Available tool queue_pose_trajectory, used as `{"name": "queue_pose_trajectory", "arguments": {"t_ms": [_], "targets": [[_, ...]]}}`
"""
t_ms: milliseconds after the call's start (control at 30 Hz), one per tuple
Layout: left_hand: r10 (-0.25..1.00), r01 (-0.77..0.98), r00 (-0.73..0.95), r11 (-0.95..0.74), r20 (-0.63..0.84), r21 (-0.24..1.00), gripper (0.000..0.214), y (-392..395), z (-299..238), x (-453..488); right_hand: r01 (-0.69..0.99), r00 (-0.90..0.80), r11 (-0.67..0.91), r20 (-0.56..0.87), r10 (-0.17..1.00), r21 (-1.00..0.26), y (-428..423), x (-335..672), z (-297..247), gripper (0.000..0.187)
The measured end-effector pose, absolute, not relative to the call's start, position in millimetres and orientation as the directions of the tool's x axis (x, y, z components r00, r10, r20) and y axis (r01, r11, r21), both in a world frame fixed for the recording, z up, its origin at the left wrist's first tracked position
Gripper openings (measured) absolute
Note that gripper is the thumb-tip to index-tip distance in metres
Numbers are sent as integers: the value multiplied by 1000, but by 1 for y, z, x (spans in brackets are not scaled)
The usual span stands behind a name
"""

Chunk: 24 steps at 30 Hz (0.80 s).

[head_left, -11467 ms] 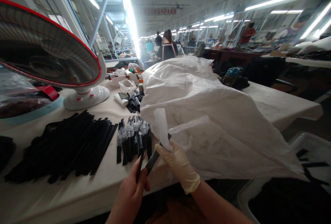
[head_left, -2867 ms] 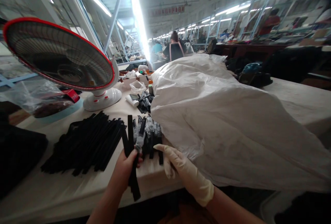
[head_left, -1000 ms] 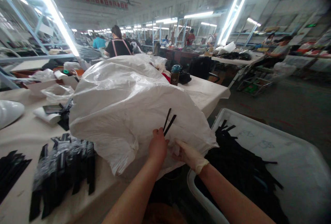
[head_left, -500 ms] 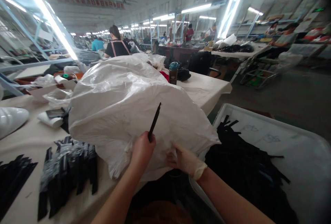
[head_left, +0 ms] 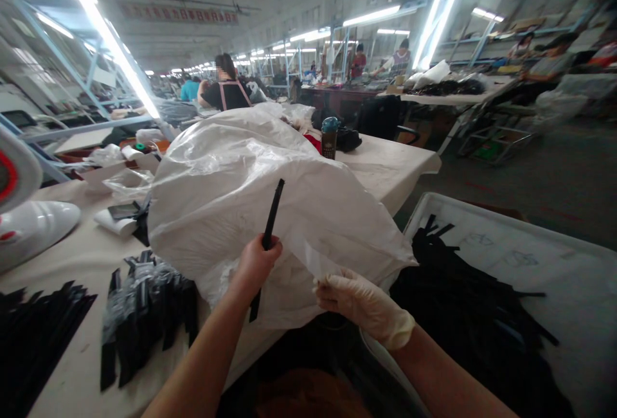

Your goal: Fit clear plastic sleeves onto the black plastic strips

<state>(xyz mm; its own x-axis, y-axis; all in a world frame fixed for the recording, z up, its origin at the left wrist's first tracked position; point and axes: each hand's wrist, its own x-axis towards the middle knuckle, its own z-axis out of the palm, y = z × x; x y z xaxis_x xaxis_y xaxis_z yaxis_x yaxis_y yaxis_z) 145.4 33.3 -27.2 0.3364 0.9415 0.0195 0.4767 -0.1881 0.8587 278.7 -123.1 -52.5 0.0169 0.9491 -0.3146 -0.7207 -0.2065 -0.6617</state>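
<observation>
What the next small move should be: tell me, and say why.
Probably bring the film to the strip: the left hand grips the strip, the gloved right hand pinches the film, the two appear apart, and bundles on the table carry clear wrap.

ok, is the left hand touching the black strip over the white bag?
Touching. The head view shows the left hand closed round the strip, which sticks out above the fist.

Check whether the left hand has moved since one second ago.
Yes, the left hand has shifted left in view, judged against the blue-lidded bottle.
</observation>
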Motion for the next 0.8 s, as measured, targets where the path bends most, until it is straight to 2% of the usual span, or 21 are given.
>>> {"name": "queue_pose_trajectory", "arguments": {"t_ms": [100, 200, 267, 367, 433, 533, 633, 800], "targets": [[938, 419, 347, -173, 19, 892, 15, 29, -21, 145, -609, -205, -352, -288, 935, -711, -129, 255, -50, 19], [932, 378, 360, -173, 28, 909, 18, 27, -12, 139, -635, -341, -372, -186, 922, -677, -130, 242, -46, 34], [931, 357, 362, -178, 40, 917, 21, 28, -5, 132, -705, -287, -297, -124, 950, -644, -131, 245, -42, 40], [934, 320, 352, -175, 55, 931, 24, 29, 4, 124, -795, -125, -171, -118, 985, -582, -137, 259, -37, 26], [937, 287, 345, -163, 57, 944, 25, 29, 9, 121, -858, -5, -97, -181, 983, -504, -143, 269, -37, 22], [936, 219, 345, -147, 65, 965, 25, 29, 15, 119, -918, 94, -38, -311, 946, -395, -149, 274, -38, 31], [934, 170, 349, -148, 81, 974, 25, 30, 21, 119, -953, 56, -55, -350, 935, -298, -147, 264, -40, 34], [919, 163, 385, -165, 91, 973, 27, 26, 30, 118, -959, -157, -202, -220, 963, -200, -128, 235, -46, 30]]}}
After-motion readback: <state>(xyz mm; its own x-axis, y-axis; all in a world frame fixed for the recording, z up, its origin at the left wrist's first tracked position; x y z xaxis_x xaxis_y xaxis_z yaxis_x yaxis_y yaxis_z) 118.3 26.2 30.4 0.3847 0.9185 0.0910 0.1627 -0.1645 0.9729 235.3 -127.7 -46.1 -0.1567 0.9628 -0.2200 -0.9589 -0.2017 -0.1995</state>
